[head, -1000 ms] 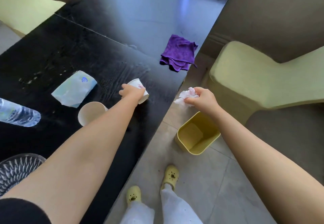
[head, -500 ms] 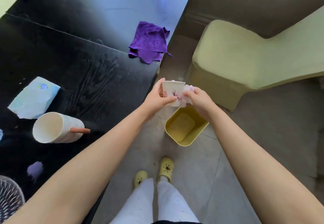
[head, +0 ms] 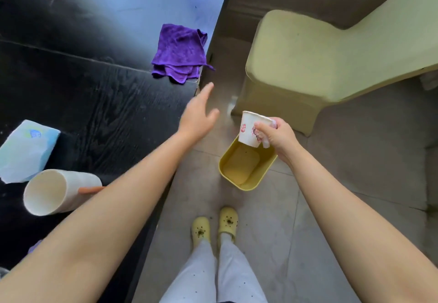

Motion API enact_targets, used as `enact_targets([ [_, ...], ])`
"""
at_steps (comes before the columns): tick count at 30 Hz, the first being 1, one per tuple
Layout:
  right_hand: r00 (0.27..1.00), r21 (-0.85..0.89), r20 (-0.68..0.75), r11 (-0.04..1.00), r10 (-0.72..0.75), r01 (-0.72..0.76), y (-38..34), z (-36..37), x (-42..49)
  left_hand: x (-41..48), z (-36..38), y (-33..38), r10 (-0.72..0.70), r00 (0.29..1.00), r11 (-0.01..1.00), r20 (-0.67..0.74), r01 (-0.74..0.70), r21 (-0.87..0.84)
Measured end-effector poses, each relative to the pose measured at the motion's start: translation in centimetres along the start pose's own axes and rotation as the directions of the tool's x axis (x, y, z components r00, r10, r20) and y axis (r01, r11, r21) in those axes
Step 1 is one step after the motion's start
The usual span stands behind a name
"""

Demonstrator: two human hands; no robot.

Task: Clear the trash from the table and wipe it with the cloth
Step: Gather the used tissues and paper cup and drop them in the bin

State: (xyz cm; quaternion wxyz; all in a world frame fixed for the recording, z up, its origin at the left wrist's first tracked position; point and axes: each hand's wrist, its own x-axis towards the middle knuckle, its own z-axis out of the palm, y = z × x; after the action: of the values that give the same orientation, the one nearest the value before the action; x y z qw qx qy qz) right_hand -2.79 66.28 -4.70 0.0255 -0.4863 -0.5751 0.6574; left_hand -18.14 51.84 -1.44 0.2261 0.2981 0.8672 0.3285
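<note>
My right hand (head: 278, 137) grips a small white paper cup (head: 248, 128) with red print, plus a crumpled tissue (head: 272, 123) pressed behind it, right above the yellow bin (head: 237, 179) on the floor. My left hand (head: 198, 113) is empty with fingers spread, hovering at the black table's (head: 94, 103) right edge. A purple cloth (head: 179, 52) lies folded at that edge, farther back. On the table's near left a large white cup (head: 57, 191) lies on its side beside a pale blue tissue pack (head: 26, 148).
A pale yellow chair (head: 320, 61) stands just behind the bin. An orange stick (head: 90, 189) lies against the large cup. A small purple scrap (head: 34, 249) peeks out by my left forearm. My feet in yellow clogs (head: 214, 227) stand on grey tiles.
My left hand carried the small cup off the table and passed it to my right hand, then let go and drew back toward the table. My right hand now holds cup and tissue over the bin.
</note>
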Motion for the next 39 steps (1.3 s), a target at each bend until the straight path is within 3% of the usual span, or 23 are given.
enact_targets([
  [2,0.994,-0.074,-0.102,0.997,0.031,-0.039,1.7,0.1,1.5,1.4,-0.9,-2.1,0.041,0.992,0.966,-0.122,-0.009,0.257],
  [4,0.987,-0.188,-0.149,0.978,0.062,-0.09,4.1,0.5,3.2,2.2,-0.7,-4.6,-0.017,0.99,0.866,-0.143,0.086,0.493],
  [7,0.969,-0.278,-0.22,0.944,0.115,-0.175,8.7,1.8,5.5,2.2,0.5,-7.9,-0.113,0.986,0.781,-0.125,0.166,0.602],
  [16,0.955,-0.469,-0.253,0.843,0.156,-0.262,17.9,5.9,12.0,2.0,2.1,-10.3,-0.045,0.969,0.778,-0.243,0.186,0.6],
  [23,0.954,-0.655,-0.253,0.697,0.16,-0.291,22.5,7.7,14.4,1.8,2.3,-10.5,-0.008,0.964,0.787,-0.266,0.171,0.593],
  [34,0.977,-0.714,-0.056,0.676,0.204,-0.182,21.8,7.1,16.2,1.8,2.1,-10.1,-0.014,0.967,0.784,-0.255,0.169,0.598],
  [39,0.949,-0.818,0.081,0.564,0.304,-0.111,18.6,5.7,16.5,1.8,2.0,-9.9,-0.015,0.969,0.779,-0.245,0.166,0.605],
])
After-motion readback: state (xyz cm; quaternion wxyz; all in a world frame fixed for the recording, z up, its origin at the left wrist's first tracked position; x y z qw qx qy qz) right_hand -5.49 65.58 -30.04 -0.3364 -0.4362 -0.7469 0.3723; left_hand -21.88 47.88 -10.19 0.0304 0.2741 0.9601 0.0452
